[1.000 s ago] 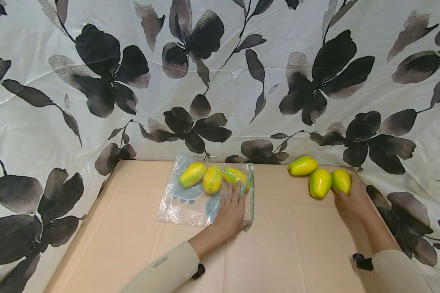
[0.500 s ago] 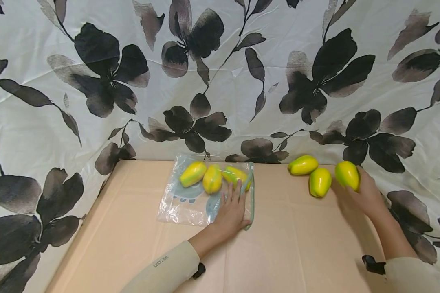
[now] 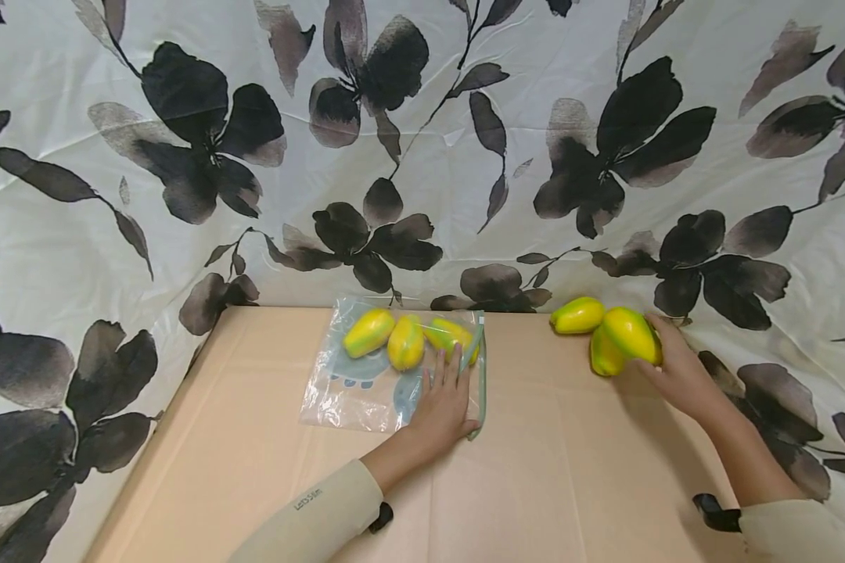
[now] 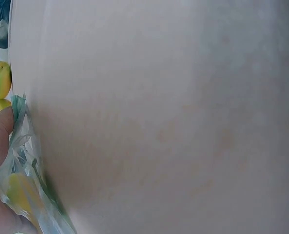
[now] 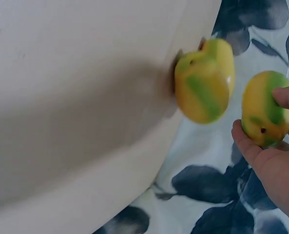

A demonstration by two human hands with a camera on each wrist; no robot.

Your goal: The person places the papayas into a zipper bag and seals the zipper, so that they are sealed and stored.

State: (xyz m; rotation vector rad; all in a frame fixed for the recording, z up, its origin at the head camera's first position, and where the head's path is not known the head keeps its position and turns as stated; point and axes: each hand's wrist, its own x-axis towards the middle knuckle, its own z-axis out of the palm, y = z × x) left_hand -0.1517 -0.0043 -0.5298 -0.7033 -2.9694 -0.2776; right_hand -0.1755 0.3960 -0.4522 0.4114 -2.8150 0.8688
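My right hand (image 3: 678, 375) grips a yellow-green mango (image 3: 632, 335) between thumb and fingers at the back right of the board. In the head view this fruit overlaps a second mango (image 3: 602, 360), with a third mango (image 3: 576, 316) lying just behind. The right wrist view shows the held mango (image 5: 266, 109) apart from the other two. My left hand (image 3: 436, 403) rests with straight fingers on a clear zip bag (image 3: 352, 410), its thumb at the green zip edge. Inside the bag lie three mangoes (image 3: 405, 342) in a row, the rightmost partly behind the fingertips.
A light brown board (image 3: 535, 469) bears everything. Behind it and at both sides hangs a white cloth (image 3: 465, 180) with dark flowers. The loose mangoes lie near the board's back right corner.
My right hand has lifted one mango, carrying it first slightly right and then back left over its neighbour. My left hand and the bag have stayed in place.
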